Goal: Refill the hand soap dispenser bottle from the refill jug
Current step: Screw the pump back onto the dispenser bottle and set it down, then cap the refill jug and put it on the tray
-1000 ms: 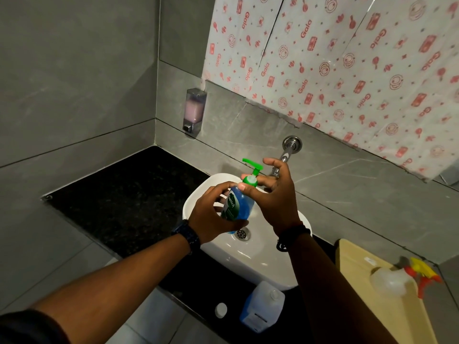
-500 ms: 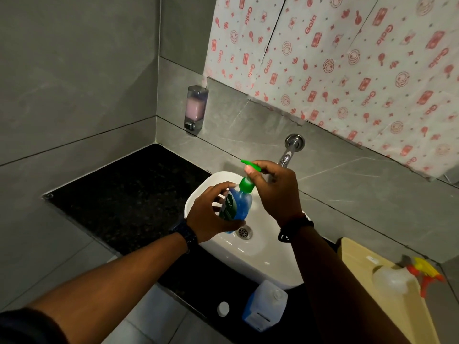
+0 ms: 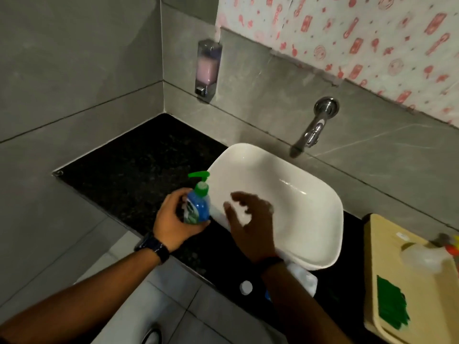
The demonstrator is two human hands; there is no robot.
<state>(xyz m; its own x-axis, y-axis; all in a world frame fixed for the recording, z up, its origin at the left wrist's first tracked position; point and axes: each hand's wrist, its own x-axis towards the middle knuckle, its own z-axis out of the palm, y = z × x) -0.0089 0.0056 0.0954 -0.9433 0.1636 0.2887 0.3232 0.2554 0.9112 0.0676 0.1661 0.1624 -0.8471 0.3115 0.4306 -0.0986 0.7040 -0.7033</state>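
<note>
Your left hand (image 3: 173, 219) grips the blue-filled dispenser bottle (image 3: 197, 207) beside the basin (image 3: 310, 194); your right hand (image 3: 250, 219) hovers open, hiding most of the refill jug (image 3: 304, 276) at the bench (image 3: 139, 165) front edge.

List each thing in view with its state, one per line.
soap bottle: upright, green pump on, held
left hand: shut on the bottle
right hand: open, empty
refill jug: on counter, mostly hidden
white cap: loose on counter
tap: not running
basin: empty
</note>
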